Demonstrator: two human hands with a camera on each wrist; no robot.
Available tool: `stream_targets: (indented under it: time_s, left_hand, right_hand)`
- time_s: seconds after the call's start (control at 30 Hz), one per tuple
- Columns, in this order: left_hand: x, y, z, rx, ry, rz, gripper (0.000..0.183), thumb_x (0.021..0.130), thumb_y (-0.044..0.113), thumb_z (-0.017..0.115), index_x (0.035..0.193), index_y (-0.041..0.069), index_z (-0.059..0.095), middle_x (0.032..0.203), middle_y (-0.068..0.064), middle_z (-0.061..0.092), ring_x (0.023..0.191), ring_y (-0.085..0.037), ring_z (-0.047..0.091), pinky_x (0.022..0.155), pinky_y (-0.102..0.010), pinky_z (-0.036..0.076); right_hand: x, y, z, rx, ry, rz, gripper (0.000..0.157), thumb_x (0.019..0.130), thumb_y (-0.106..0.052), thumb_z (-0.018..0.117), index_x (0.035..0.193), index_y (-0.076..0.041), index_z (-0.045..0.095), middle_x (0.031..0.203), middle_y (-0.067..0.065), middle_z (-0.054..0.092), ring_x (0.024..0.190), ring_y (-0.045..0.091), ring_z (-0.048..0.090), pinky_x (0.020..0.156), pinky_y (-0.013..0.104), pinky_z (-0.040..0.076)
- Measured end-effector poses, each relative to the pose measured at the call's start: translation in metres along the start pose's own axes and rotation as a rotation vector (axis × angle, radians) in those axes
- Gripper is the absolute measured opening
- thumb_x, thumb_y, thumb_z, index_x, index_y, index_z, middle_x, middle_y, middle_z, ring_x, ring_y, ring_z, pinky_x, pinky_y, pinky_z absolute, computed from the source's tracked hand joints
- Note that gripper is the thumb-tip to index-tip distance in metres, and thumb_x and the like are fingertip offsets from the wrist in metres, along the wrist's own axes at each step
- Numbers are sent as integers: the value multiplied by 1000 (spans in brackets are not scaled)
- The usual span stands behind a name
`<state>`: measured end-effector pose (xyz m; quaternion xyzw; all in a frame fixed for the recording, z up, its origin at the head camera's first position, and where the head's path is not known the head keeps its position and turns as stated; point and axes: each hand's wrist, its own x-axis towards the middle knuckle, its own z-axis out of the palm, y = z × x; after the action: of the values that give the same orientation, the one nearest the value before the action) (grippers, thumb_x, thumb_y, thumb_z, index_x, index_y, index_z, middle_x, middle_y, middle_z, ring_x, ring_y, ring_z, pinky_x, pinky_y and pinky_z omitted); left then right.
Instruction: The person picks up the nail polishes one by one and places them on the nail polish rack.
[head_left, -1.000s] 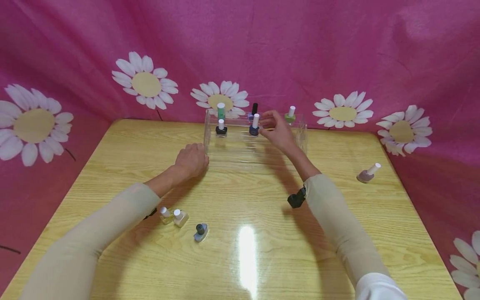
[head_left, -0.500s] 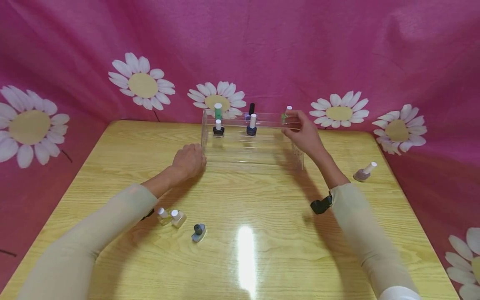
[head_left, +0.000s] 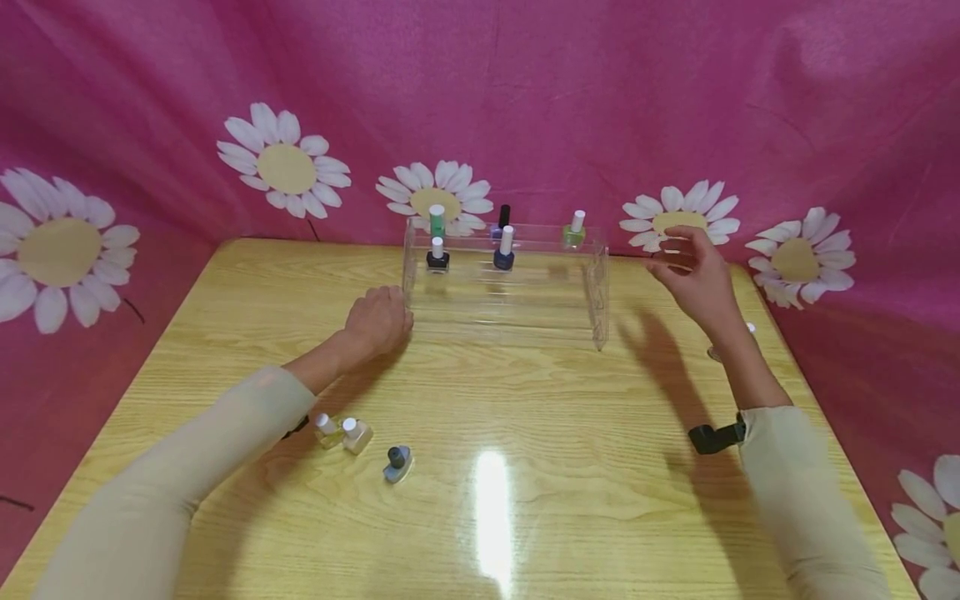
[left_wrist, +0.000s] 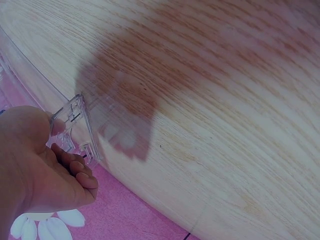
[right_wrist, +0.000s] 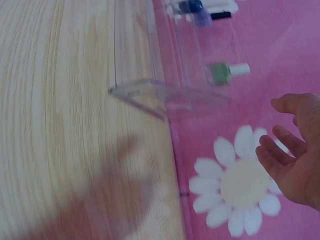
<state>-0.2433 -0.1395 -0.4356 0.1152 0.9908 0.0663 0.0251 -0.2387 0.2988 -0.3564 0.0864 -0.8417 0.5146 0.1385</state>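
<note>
A clear tiered rack [head_left: 498, 318] stands at the back of the table, bearing several nail polish bottles. On its upper tier are a green bottle [head_left: 437, 220], a lilac one with a black cap [head_left: 502, 223] and a light green one [head_left: 574, 233]. Below them sit a black bottle [head_left: 438, 258] and a dark blue one [head_left: 504, 257]. At the rack's left end my left hand [head_left: 378, 321] holds the clear side panel [left_wrist: 80, 125] between thumb and curled fingers. My right hand [head_left: 697, 279] is in the air right of the rack, fingers loosely bent and holding nothing.
Near the left forearm stand a pale yellow bottle [head_left: 328, 432], a cream bottle [head_left: 357, 436] and a grey-blue bottle [head_left: 397, 465]. Another bottle's white cap [head_left: 751, 328] shows behind the right wrist. A pink flowered cloth [head_left: 555, 108] hangs behind the table.
My right hand has moved right, from beside the dark blue bottle, past the light green bottle, to beyond the rack's right end. The left hand has stayed at the rack.
</note>
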Motion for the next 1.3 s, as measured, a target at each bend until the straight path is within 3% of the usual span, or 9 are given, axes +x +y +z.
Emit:
stream_targets:
  time_s: [0.3,0.57,0.7,0.83,1.0,1.2,1.3]
  left_hand:
    - [0,1,-4,13,1,13,28,100,22,47,98,-6,51,97,-24,58,92,-41,58,77,-54,50]
    - [0,0,-3,12,-9,20,28,100,22,46,97,-6,51,97,-24,58,92,-40,58,76,-54,50]
    - [0,0,-2,10,-6,18,28,100,21,46,96,-6,51,96,-24,58,92,-40,58,76,-54,51]
    - [0,0,-2,3,-1,11,27,99,21,46,95,-5,52,95,-23,58,91,-41,59,75,-54,51]
    - [-1,1,-3,0,1,17,26,99,20,47,93,-5,52,94,-23,59,90,-41,59,74,-54,51]
    - [-2,1,-3,-8,-12,12,26,99,20,47,94,-5,51,96,-23,58,92,-41,59,76,-54,51]
    - [-2,1,-4,-11,-4,19,25,99,20,47,94,-5,51,95,-24,58,92,-41,58,76,-55,50]
  right_hand:
    - [-24,38,-52,-72,110,97,47,90,-1,70,131,-17,54,115,-13,56,105,4,56,92,21,46]
    - [-52,71,-76,-164,125,186,51,91,-9,72,136,-19,50,114,-17,50,109,6,51,99,34,42]
    - [-62,86,-82,-99,74,196,52,91,-4,70,134,-21,47,117,-16,46,110,7,48,95,24,41]
    - [-69,103,-83,-17,36,210,54,90,6,67,128,-27,48,118,-15,44,105,4,47,81,11,44]
    - [-77,117,-81,30,25,222,50,89,10,64,123,-22,50,113,-15,47,99,5,53,72,10,46]
    - [-81,123,-79,219,5,246,47,87,18,62,115,-19,53,110,-6,51,88,-2,61,68,11,47]
    - [-83,127,-81,159,-40,258,50,90,16,61,116,-25,51,112,-6,49,89,-5,60,70,11,47]
